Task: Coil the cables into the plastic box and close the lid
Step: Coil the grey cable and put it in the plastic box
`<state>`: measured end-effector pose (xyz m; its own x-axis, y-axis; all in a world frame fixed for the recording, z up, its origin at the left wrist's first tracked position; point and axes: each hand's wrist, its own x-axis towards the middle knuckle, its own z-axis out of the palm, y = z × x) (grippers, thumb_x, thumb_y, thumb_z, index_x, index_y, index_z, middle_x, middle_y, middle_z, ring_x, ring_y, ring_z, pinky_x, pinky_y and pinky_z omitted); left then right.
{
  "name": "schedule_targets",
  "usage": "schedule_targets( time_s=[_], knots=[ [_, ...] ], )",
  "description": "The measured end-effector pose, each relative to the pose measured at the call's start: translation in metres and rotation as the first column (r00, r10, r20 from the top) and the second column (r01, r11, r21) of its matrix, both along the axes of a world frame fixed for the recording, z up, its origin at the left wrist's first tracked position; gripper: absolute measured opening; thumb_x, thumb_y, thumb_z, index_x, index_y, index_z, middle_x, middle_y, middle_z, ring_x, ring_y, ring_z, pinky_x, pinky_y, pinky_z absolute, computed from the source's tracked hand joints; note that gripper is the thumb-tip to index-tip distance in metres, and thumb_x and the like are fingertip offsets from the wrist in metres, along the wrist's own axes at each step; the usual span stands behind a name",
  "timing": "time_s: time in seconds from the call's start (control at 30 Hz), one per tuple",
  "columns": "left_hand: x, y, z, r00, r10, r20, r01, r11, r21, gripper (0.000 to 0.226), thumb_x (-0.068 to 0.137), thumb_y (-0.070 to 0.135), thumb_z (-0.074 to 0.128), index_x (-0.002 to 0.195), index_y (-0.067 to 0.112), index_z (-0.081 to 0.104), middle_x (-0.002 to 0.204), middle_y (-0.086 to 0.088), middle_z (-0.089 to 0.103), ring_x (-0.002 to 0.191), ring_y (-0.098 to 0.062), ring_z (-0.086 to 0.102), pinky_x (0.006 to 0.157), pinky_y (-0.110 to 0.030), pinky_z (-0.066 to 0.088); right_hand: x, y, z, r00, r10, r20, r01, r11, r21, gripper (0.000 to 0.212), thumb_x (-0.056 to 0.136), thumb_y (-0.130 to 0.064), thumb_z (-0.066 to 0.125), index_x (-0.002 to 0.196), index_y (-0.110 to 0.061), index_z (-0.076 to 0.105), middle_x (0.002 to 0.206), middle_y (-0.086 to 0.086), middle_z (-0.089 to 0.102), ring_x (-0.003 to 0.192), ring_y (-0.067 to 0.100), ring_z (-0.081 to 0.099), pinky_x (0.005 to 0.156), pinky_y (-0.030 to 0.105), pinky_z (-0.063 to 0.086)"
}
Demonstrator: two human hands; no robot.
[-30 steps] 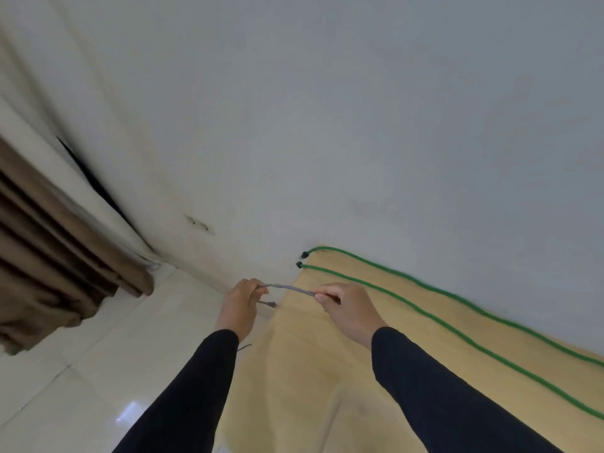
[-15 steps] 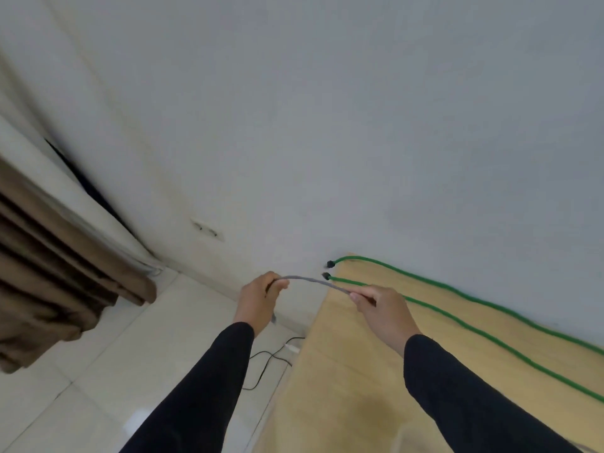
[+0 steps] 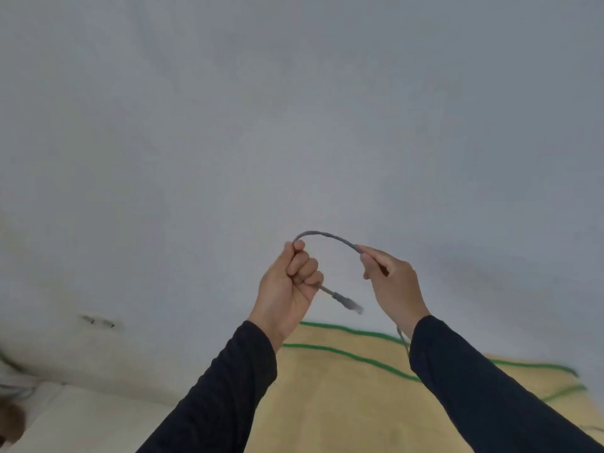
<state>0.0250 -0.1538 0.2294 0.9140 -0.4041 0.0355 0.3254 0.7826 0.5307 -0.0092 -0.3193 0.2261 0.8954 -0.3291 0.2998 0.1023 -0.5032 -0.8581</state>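
Observation:
A thin grey cable (image 3: 327, 235) arches between my two hands, raised in front of the wall. My left hand (image 3: 287, 289) is fisted around it, and the cable's plug end (image 3: 346, 303) sticks out below that fist. My right hand (image 3: 392, 284) pinches the cable further along; the rest of it hangs down behind my right wrist. A green cable (image 3: 346, 354) lies in two lines across the wooden table (image 3: 343, 403). The plastic box and its lid are out of view.
A plain grey-white wall (image 3: 294, 125) fills most of the view. The pale tiled floor (image 3: 81, 416) shows at lower left, with a bit of brown curtain (image 3: 11, 420) at the left edge.
Both hands have risen with the grey cable, which now bows into a higher arch. The view has tilted up and right, so the curtain and floor have mostly slid out.

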Motion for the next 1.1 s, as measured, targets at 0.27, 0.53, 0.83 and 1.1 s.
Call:
schedule_targets(
  time_s=[0.27, 0.53, 0.83, 1.1],
  knots=[
    [-0.010, -0.093, 0.082, 0.950, 0.058, 0.305, -0.064, 0.998, 0.008, 0.028, 0.102, 0.025, 0.028, 0.110, 0.019, 0.054, 0.061, 0.010, 0.052, 0.054, -0.005, 0.044, 0.057, -0.017, 0.037, -0.087, -0.063, 0.002, 0.980, 0.127, -0.156, -0.175, 0.918, -0.355, 0.034, 0.098, -0.028, 0.039, 0.129, -0.026, 0.050, 0.079, -0.003, 0.067, 0.063, 0.004, 0.056, 0.070, 0.020, 0.049],
    [-0.074, -0.158, 0.050, 0.653, -0.350, 0.671, -0.299, 0.696, 0.653, 0.033, 0.101, 0.033, 0.026, 0.120, 0.025, 0.052, 0.073, 0.008, 0.065, 0.069, -0.007, 0.060, 0.068, -0.018, 0.045, -0.124, -0.118, 0.107, 0.952, 0.192, -0.237, -0.296, 0.769, -0.566, 0.016, 0.089, -0.024, 0.055, 0.093, -0.022, 0.070, 0.075, -0.009, 0.069, 0.071, 0.009, 0.060, 0.067, 0.020, 0.043],
    [-0.105, -0.171, 0.059, 0.691, -0.466, 0.553, 0.147, 0.839, 0.524, 0.045, 0.096, 0.041, 0.025, 0.116, 0.026, 0.061, 0.049, 0.012, 0.025, 0.044, -0.007, 0.020, 0.047, -0.019, 0.022, -0.119, -0.188, 0.170, 0.967, 0.254, 0.007, -0.249, 0.954, -0.164, 0.008, 0.080, -0.019, 0.068, 0.081, -0.014, 0.073, 0.053, -0.011, 0.057, 0.043, 0.000, 0.045, 0.042, 0.008, 0.034],
    [-0.063, -0.183, 0.127, 0.871, -0.084, 0.484, 0.042, 0.994, 0.098, 0.039, 0.100, 0.038, 0.021, 0.120, 0.026, 0.053, 0.050, 0.010, 0.026, 0.045, -0.006, 0.023, 0.051, -0.017, 0.028, -0.086, -0.147, 0.059, 0.980, 0.177, -0.094, -0.196, 0.941, -0.275, 0.026, 0.095, -0.025, 0.045, 0.117, -0.028, 0.058, 0.068, -0.018, 0.053, 0.047, -0.006, 0.046, 0.052, 0.009, 0.037]
  ],
)
